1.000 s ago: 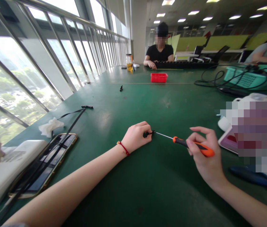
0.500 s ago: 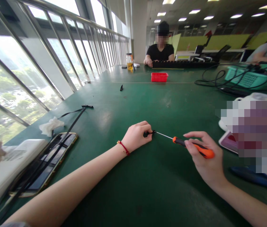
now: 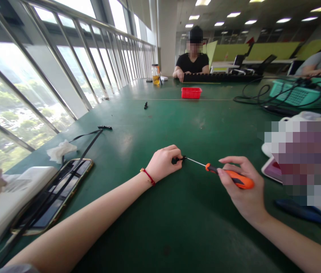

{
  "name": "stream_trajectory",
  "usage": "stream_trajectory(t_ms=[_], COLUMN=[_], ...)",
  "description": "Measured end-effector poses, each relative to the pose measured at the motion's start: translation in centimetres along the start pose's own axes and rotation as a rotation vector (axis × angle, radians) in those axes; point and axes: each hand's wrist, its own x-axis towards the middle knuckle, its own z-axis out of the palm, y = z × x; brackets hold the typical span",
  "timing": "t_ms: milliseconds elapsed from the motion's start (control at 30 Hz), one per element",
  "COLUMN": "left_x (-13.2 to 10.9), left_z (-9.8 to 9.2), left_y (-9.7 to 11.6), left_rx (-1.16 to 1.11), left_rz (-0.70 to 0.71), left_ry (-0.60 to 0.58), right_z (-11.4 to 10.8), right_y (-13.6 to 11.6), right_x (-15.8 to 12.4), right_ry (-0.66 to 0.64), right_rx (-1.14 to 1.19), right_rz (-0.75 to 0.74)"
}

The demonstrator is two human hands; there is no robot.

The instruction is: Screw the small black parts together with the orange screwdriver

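Note:
My left hand (image 3: 164, 163) rests low over the green table, its fingers pinched around a small black part (image 3: 175, 160) that is mostly hidden by them. A screwdriver (image 3: 238, 179) with an orange and black handle lies in my right hand (image 3: 246, 193). Thumb and fingers close on the handle, while the index finger is stretched forward above it. The thin metal shaft points left, and its tip meets the black part at my left fingertips. What kind of part it is, I cannot make out.
A red tray (image 3: 191, 93) stands ahead, with a small black piece (image 3: 145, 105) to its left. On the left lie a phone (image 3: 72, 185), black straps and crumpled tissue (image 3: 61, 151). A teal basket (image 3: 294, 93) with cables sits right. A person (image 3: 193, 62) sits opposite.
My right hand and the screwdriver handle have shifted slightly to the left. My left hand keeps its hold on the black part, nearly still.

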Motion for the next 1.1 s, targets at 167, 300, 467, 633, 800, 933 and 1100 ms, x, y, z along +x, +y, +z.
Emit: stream_trajectory(t_ms=[167, 300, 467, 633, 800, 933, 1100], left_x=[-0.01, -0.02, -0.01, -0.03, -0.04, -0.03, -0.01], left_z=[0.1, 0.14, 0.17, 0.15, 0.21, 0.2, 0.12], left_y=[-0.13, -0.24, -0.24, -0.19, -0.25, -0.24, -0.19], left_rx=[-0.01, -0.013, -0.016, -0.016, -0.021, -0.017, -0.015], left_rz=[-0.004, 0.005, 0.002, 0.001, 0.006, 0.001, 0.001], left_ry=[0.009, 0.008, 0.009, 0.007, 0.01, 0.01, 0.0], right_z=[0.21, -0.04, -0.02, 0.03, -0.19, -0.07, -0.21], right_y=[0.4, 0.32, 0.25, 0.46, 0.14, 0.32, 0.1], right_x=[0.4, 0.25, 0.26, 0.49, 0.12, 0.24, 0.28], right_ry=[0.047, -0.061, 0.015, -0.001, -0.071, 0.024, -0.05], right_rx=[0.066, 0.036, -0.01, 0.034, -0.07, -0.042, 0.004], right_rz=[-0.068, 0.025, -0.056, -0.084, -0.04, -0.112, -0.051])
